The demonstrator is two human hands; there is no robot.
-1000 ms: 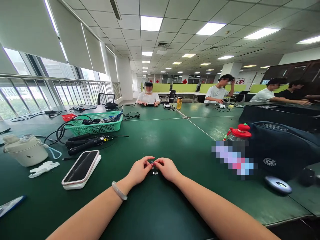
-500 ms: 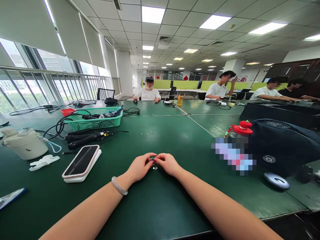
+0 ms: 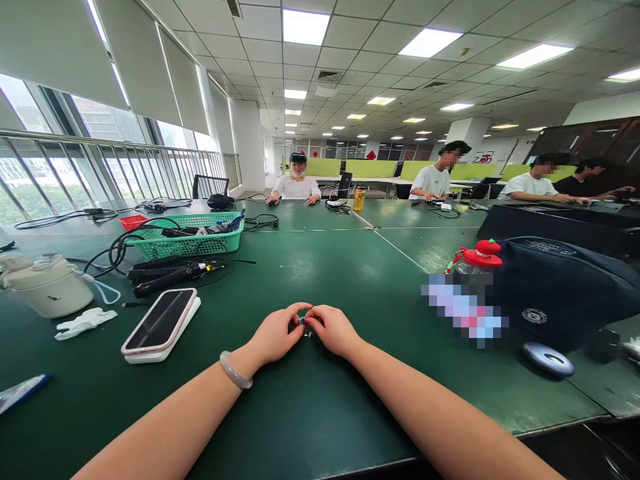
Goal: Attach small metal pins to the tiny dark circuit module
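Close together over the green table (image 3: 305, 393), my two hands meet at a small dark bluish piece (image 3: 301, 321); its kind is too small to make out. My left hand (image 3: 278, 333), with a pale bangle (image 3: 235, 370) on the wrist, pinches the piece between thumb and fingers. From the other side my right hand (image 3: 334, 330) has its fingertips closed against it. Just below the fingertips, tiny white bits (image 3: 308, 335) lie on the table, partly covered by the fingers.
On the left are a phone (image 3: 163, 320) on a white box, a crumpled tissue (image 3: 86, 323), a cream bottle (image 3: 50, 287) and a green basket (image 3: 190, 237) with cables. A dark bag (image 3: 560, 287) and a blue-grey mouse (image 3: 549, 360) lie right. Several people sit farther off.
The fingers have shifted slightly around the small piece, and the white bits beneath are more covered. A person at the back right has lowered a raised hand.
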